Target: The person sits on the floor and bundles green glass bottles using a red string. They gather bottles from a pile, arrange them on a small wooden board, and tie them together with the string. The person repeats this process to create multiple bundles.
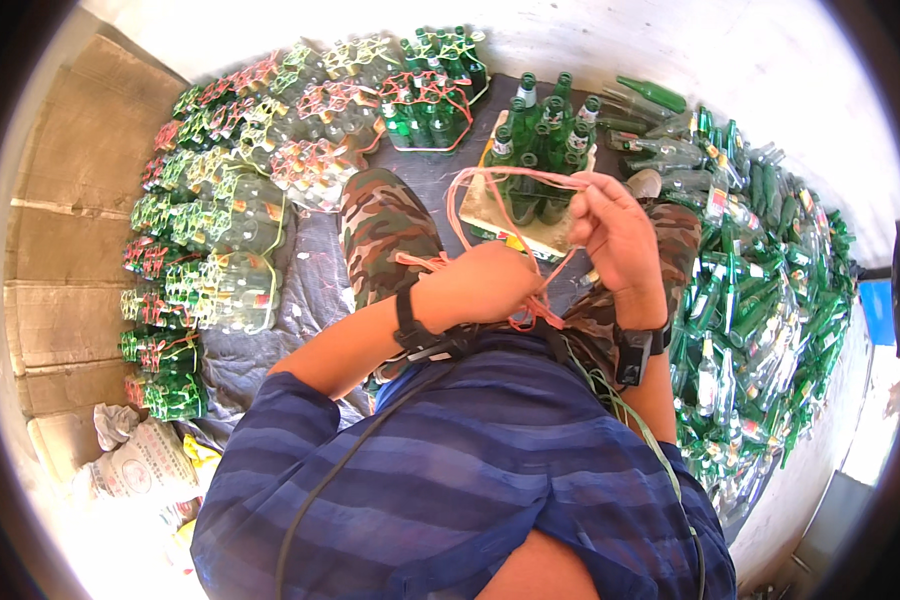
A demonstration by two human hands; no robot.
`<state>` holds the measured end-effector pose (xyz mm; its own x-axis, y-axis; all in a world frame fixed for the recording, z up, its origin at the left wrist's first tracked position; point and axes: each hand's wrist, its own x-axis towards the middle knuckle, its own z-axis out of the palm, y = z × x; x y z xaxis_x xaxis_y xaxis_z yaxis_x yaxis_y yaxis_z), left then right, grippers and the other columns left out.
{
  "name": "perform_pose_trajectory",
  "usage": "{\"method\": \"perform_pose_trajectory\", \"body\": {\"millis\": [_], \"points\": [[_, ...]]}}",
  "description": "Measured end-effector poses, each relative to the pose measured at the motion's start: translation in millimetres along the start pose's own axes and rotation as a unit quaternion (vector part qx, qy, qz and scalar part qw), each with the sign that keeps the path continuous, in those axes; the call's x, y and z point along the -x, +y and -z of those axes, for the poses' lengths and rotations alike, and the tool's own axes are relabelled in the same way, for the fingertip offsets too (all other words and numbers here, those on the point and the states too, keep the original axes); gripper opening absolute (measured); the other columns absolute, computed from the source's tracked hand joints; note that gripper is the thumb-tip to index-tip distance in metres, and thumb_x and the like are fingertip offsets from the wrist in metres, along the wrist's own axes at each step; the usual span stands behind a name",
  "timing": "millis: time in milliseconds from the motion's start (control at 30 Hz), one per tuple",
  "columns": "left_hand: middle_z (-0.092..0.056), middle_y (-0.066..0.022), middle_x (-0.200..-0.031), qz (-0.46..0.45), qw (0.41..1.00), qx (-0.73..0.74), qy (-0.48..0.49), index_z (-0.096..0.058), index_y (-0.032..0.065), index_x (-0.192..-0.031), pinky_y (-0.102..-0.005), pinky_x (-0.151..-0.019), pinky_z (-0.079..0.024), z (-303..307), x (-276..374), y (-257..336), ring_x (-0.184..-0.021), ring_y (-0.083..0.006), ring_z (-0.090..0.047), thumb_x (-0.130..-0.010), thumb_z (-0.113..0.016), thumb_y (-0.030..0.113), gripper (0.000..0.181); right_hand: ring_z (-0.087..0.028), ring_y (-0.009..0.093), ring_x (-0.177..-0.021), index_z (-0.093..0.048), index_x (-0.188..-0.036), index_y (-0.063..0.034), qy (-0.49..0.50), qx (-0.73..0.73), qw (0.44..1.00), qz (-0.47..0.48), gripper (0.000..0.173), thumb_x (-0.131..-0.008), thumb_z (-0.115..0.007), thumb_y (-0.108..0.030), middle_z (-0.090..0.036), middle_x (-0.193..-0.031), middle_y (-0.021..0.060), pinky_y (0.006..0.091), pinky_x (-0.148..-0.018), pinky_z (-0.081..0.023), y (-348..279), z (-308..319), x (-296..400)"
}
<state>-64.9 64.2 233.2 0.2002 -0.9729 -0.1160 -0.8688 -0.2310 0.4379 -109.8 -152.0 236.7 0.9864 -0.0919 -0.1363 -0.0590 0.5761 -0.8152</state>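
Over my lap, my left hand [487, 283] is closed around pink plastic twine [459, 196], with a short end sticking out towards the left. My right hand [615, 229] pinches the same twine higher up at the right, so a loose loop spans between both hands. More tangled twine hangs below my left hand. Just beyond the loop, several upright green glass bottles [544, 124] stand grouped on a pale, low board or box [480, 202] between my knees; the twine and my right hand partly cover them.
Bundles of bottles [244, 210] tied with coloured twine stand in rows at the left. Loose glass bottles [757, 300] lie heaped along the right wall. Cardboard [82, 225] lines the left wall; a printed sack [146, 461] lies at lower left. Dark sheeting [315, 270] covers the floor.
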Motion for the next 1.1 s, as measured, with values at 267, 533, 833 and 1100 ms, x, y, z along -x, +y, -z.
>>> {"method": "perform_pose_trajectory", "body": {"millis": [267, 533, 833, 1100], "points": [[-0.068, -0.0120, -0.094, -0.027, 0.983, 0.086, 0.159, -0.070, 0.0031, -0.108, -0.0453, -0.085, -0.052, -3, 11, -27, -0.095, -0.0357, -0.064, -0.080, -0.066, 0.001, 0.029, -0.037, 0.004, -0.054, -0.061, -0.119, -0.0025, 0.073, -0.051, 0.994, 0.065, 0.020, -0.106, -0.050, -0.012, -0.054, -0.078, -0.0008, 0.0208, -0.047, -0.029, -43, 23, 13], [-0.067, -0.0122, -0.108, -0.038, 0.975, 0.151, 0.157, -0.069, 0.0057, -0.114, -0.0426, -0.085, -0.052, 16, 12, -38, -0.097, -0.0320, -0.064, -0.082, -0.076, 0.011, 0.034, -0.035, 0.004, -0.054, -0.062, -0.119, -0.0019, 0.067, -0.045, 0.990, 0.113, 0.020, -0.106, -0.049, -0.011, -0.051, -0.077, -0.0011, 0.0203, -0.045, -0.027, -68, 14, 30], [-0.062, -0.0126, -0.114, 0.122, 0.928, 0.177, 0.305, -0.063, 0.0082, -0.126, -0.0401, -0.092, -0.051, 17, -13, -33, -0.106, -0.0321, -0.063, -0.084, -0.078, 0.019, 0.046, -0.033, 0.003, -0.052, -0.060, -0.119, 0.0010, -0.012, -0.030, 0.992, 0.123, 0.022, -0.107, -0.045, -0.010, -0.048, -0.074, -0.0011, 0.0194, -0.044, -0.026, -85, -14, 50], [-0.058, -0.0089, -0.128, -0.004, 0.956, 0.046, 0.290, -0.065, 0.0138, -0.128, -0.0456, -0.102, -0.044, -9, -43, -25, -0.120, -0.0358, -0.054, -0.075, -0.082, 0.016, 0.056, -0.032, 0.003, -0.052, -0.059, -0.120, 0.0021, -0.057, -0.028, 0.989, 0.131, 0.023, -0.107, -0.045, -0.010, -0.046, -0.073, -0.0015, 0.0194, -0.045, -0.025, -96, -31, 58]]}}
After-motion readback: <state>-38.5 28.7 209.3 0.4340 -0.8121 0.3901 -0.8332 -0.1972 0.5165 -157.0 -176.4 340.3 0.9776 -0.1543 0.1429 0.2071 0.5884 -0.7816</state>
